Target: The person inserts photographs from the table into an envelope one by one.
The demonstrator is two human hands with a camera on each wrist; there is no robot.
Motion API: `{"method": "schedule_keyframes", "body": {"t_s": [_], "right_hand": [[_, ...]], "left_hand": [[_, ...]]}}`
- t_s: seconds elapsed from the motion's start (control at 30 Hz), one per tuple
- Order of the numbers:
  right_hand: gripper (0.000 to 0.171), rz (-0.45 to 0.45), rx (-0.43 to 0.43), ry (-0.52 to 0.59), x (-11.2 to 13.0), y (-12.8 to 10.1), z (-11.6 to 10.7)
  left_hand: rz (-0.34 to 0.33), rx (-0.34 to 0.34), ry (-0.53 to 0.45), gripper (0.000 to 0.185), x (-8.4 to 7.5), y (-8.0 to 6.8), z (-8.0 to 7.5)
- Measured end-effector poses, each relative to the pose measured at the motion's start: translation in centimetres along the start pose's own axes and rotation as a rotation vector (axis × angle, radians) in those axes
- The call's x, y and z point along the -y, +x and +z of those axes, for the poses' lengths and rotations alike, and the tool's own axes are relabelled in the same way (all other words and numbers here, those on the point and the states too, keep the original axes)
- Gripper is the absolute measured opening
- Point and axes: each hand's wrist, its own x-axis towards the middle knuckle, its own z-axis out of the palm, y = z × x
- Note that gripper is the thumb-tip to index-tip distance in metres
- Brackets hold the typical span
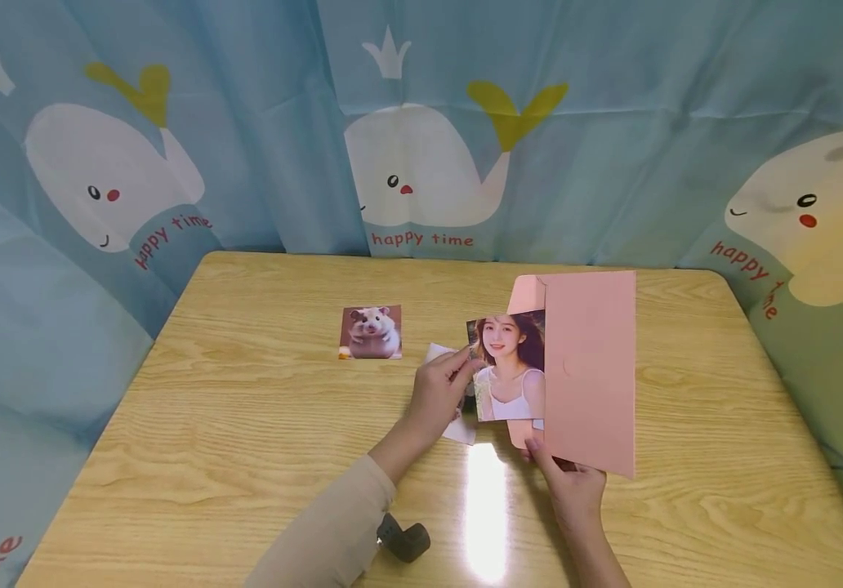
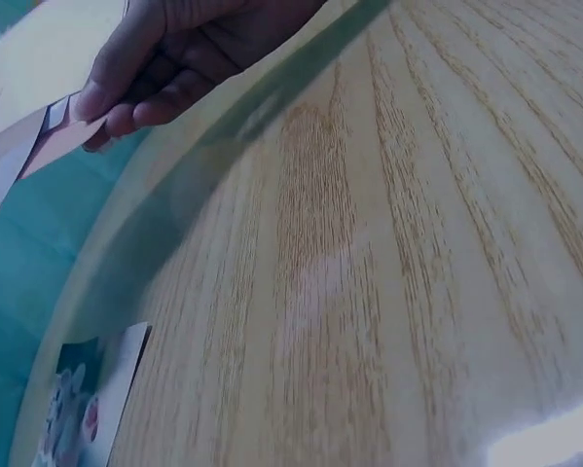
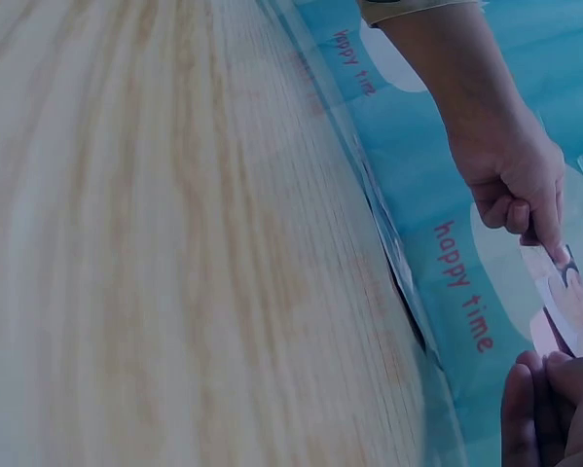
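Note:
My left hand (image 1: 438, 392) pinches the left edge of a portrait photo (image 1: 511, 384) between thumb and fingers. The right side of this photo is hidden inside a pink envelope (image 1: 590, 367), whose open flap side faces left. My right hand (image 1: 576, 494) grips the envelope near its lower edge, thumb on top. In the right wrist view, the left hand (image 3: 510, 180) holds the photo's end above the right hand (image 3: 564, 413). A white-edged photo (image 1: 458, 431) lies on the table, partly covered by the left hand and the portrait; its animal picture (image 2: 72, 418) shows in the left wrist view.
A hamster photo (image 1: 372, 332) lies flat on the wooden table (image 1: 230, 425), left of the hands. A black device (image 1: 405, 541) sits at the left wrist. A blue curtain (image 1: 267, 147) with whale prints hangs behind and beside the table.

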Motion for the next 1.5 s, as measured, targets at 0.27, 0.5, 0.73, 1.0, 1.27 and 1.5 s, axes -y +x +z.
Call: {"method": "schedule_keyframes", "body": {"t_s": [0.27, 0.5, 0.73, 1.0, 1.27, 1.5], "right_hand": [[0.014, 0.034, 0.040, -0.062, 0.3, -0.1, 0.3], [0.014, 0.026, 0.027, -0.063, 0.3, 0.3, 0.3], [0.014, 0.072, -0.036, -0.022, 0.3, 0.4, 0.5], [0.013, 0.067, -0.037, 0.005, 0.4, 0.3, 0.3], [0.014, 0.101, -0.044, 0.045, 0.4, 0.1, 0.3], [0.016, 0.052, 0.009, 0.069, 0.3, -0.1, 0.3]], "left_hand": [[-0.118, 0.032, 0.012, 0.031, -0.7, 0.3, -0.6], [-0.363, 0.134, -0.121, 0.020, -0.6, -1.1, 0.4], [-0.455, 0.150, -0.211, 0.017, 0.0, -2.2, 0.4], [-0.351, 0.108, -0.198, 0.013, -0.8, -2.8, 0.6], [-0.211, 0.049, -0.101, 0.009, -1.8, -3.1, 1.1], [-0.074, 0.045, -0.030, 0.009, -1.6, -3.3, 1.6]]}}
